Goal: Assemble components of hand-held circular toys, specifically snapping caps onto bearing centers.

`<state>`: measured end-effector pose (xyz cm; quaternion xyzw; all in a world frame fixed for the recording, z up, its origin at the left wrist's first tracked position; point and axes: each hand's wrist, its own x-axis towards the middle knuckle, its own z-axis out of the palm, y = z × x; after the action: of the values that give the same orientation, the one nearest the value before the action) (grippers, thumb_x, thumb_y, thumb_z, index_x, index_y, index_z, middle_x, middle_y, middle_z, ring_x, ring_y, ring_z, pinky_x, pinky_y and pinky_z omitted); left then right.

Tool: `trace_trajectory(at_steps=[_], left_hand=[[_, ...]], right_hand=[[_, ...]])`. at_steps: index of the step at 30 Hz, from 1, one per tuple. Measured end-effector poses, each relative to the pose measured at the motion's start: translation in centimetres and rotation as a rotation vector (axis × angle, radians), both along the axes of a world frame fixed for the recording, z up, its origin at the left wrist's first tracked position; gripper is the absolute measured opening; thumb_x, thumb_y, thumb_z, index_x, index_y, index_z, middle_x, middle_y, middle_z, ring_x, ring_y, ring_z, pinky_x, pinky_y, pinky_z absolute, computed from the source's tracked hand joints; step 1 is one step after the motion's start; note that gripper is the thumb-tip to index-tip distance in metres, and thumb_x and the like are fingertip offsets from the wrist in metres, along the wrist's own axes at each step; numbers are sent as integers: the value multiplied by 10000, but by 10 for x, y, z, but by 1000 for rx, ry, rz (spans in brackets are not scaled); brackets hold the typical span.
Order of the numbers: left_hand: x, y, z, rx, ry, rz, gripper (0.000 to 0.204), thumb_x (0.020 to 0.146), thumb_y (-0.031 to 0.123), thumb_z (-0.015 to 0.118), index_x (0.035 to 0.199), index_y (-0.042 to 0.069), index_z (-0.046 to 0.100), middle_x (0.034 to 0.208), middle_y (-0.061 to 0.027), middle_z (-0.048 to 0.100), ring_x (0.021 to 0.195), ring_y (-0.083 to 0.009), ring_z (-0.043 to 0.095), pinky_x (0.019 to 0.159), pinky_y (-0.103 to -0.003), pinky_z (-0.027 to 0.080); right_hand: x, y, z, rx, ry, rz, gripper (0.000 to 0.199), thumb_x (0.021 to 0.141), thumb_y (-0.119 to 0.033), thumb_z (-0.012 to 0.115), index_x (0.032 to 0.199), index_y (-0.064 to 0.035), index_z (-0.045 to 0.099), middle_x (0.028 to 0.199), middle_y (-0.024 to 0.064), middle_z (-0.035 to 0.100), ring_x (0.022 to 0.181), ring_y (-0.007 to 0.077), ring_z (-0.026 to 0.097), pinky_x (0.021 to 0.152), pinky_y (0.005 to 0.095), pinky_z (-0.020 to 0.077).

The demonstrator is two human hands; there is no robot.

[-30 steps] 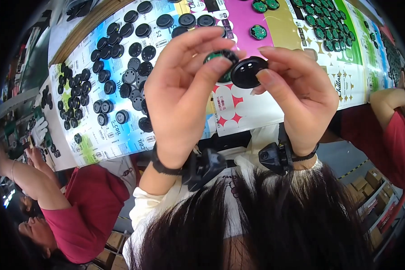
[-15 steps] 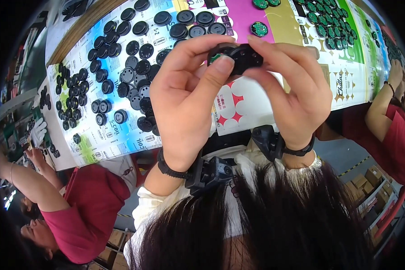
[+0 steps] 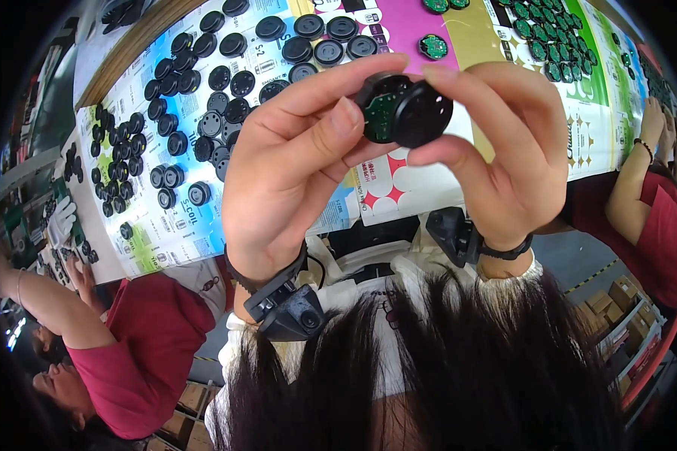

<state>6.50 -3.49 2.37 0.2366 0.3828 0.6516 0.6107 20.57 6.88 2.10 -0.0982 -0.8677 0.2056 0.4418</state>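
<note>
Two hands pinch one black round casing [image 3: 421, 113] above the table [image 3: 429, 188]. Left hand [image 3: 293, 173] fingers closed on its green circuit-board side, right hand [image 3: 504, 150] likewise gripping. Flat face apparently tilted toward camera; axis unclear.

Table [image 3: 113, 64] — printed sheets [image 3: 429, 180], black caps [image 3: 203, 105].

Dark hair [image 3: 429, 376] fills the bottom middle of the frame and hides both forearms below the wrist straps. The left hand [image 3: 293, 180] covers part of the green circuit board [image 3: 382, 114] behind the black round cap [image 3: 421, 114], so how they join is unclear. Printing on the table sheets [image 3: 165, 225] is too small to read. The co-worker [image 3: 128, 361] lower left is cut off by the dark rim.
</note>
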Motion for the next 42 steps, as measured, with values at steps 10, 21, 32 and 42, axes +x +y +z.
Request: trace_trajectory(at_steps=[10, 21, 32, 42], left_hand=[[0, 0, -1, 4, 13, -76, 628, 776, 313, 572, 1201, -82, 332, 1118, -159, 487, 1031, -210, 492, 842, -291, 423], [3, -6, 5, -43, 164, -9, 507, 826, 288, 504, 1169, -69, 394, 1146, -161, 470, 1038, -222, 487, 857, -316, 410], [20, -11, 2, 0, 731, 332, 233, 855, 58, 420, 1035, -70, 492, 952, -110, 559, 841, -153, 551, 748, -249, 449], [-4, -40, 0, -189, 691, 491, 175, 819, -29, 420, 940, -16, 546, 811, -65, 583, 650, -101, 547, 562, -189, 426]], right_hand=[[2, 1, 4, -25, -27, 116, 482, 538, -129, 713, 984, 1, 582, 886, 74, 478, 717, 155, 503, 590, 239, 431], [-2, -3, 0, 27, -8, 104, 481, 519, -67, 715, 979, -4, 590, 883, 87, 503, 736, 169, 516, 602, 247, 441], [-21, -16, -10, -123, 24, 177, 413, 614, 15, 664, 1015, 2, 567, 955, 126, 544, 826, 197, 554, 652, 244, 466], [-60, -43, -27, -928, -141, 385, 335, 745, 13, 544, 1075, -34, 506, 971, 101, 560, 850, 190, 573, 738, 263, 463]])
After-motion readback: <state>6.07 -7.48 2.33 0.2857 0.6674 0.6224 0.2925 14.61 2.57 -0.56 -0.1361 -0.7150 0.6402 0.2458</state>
